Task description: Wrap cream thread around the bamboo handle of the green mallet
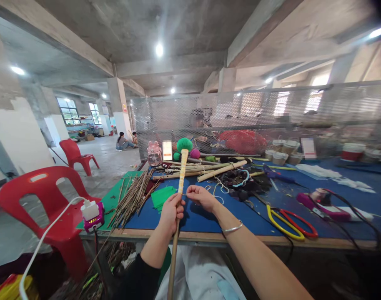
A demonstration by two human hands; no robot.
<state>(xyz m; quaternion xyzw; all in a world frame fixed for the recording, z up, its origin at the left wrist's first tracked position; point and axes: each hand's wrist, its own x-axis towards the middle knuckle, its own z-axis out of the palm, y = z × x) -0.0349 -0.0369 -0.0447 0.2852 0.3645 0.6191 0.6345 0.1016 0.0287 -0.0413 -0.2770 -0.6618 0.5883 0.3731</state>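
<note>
Table point(334, 196): blue-topped work surface, crowded; the reference for all positions below.
Mesh fence point(256, 108): runs along the table's far side.
Red chairs: one point(43, 200) just off the table's left end, a second point(74, 152) farther out on that side.
Twig bundle point(134, 196): lies loose on the table's left part, ends overhanging the near edge.
Stick point(181, 171): held nearly upright at the middle of the table's near edge; lower end drops below the edge, upper part is wrapped in pale banding, and the green pom-pom point(184, 144) tops it above the table.
Scissors point(287, 223): yellow and red handles, flat on the table's near right part.
Glue gun point(322, 206): pink, on the table right of the scissors, cord attached.
Green felt point(162, 196): pieces on the table just left of the stick.
Left hand point(171, 212): fingers closed round the stick at the table's near edge.
Right hand point(201, 196): over the table just right of the stick, thumb and fingertips pinched on a thin thread point(186, 194) running to the stick.
</note>
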